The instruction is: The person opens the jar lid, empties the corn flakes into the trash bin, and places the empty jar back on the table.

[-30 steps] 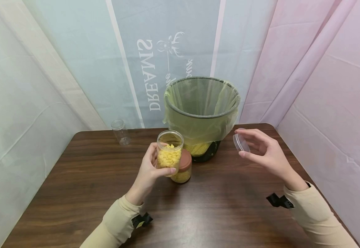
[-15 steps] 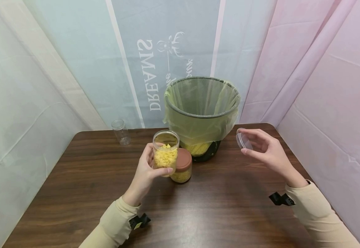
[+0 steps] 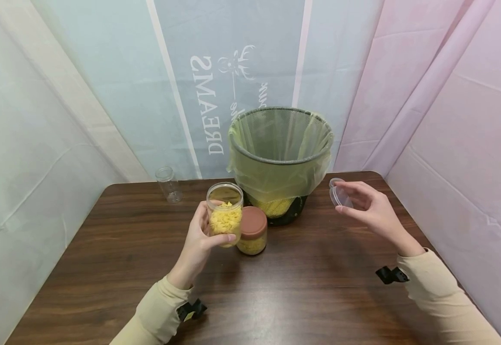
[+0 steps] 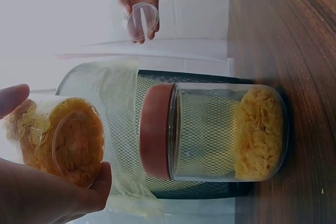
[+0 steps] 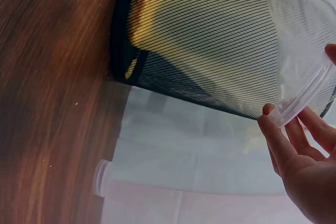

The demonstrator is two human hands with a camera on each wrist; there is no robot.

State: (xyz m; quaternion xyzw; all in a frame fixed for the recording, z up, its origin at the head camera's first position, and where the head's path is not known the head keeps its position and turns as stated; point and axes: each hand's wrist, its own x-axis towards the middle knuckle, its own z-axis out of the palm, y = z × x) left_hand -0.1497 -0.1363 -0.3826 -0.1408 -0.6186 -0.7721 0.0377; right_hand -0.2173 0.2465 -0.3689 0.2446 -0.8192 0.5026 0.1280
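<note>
My left hand [image 3: 196, 242] grips a clear, lidless plastic jar [image 3: 225, 223] partly filled with yellow flakes, held up and tilted slightly. In the left wrist view the flakes press against the bottom of this jar [image 4: 79, 142]. On the right, my right hand [image 3: 373, 208] pinches a clear round lid [image 3: 341, 196] by its edge, off the table. Just behind the held jar stands a glass jar [image 3: 252, 244] with a brown lid [image 3: 253, 222]; the left wrist view shows yellow flakes [image 4: 260, 135] at its base.
A mesh waste bin [image 3: 285, 215] lined with a pale yellow-green bag [image 3: 276, 179] stands at the back, with yellow contents low inside. An uncapped clear jar [image 3: 169, 187] is at the back left. Another clear lid [image 5: 102, 178] lies near the table's far edge.
My left hand has shifted left with the flake jar, baring more of the brown-lidded jar. My right hand and its lid have drifted slightly right.
</note>
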